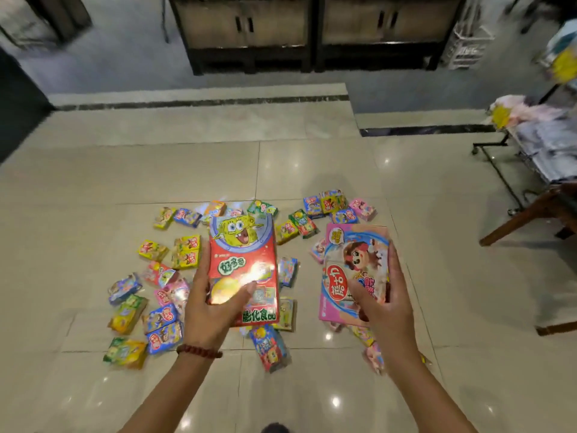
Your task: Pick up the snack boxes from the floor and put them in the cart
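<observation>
Left hand (209, 310) fingers and thumb curled round a red snack box (245, 270), right hand (385, 303) likewise gripping a pink snack box (354, 273); both held above the tiled floor (93, 189), over scattered small snack boxes (156, 295); dark cabinet (306, 29) beyond

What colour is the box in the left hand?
Mainly red, with a yellow cartoon sponge character on top: the box gripped by the left hand, head view.
</observation>
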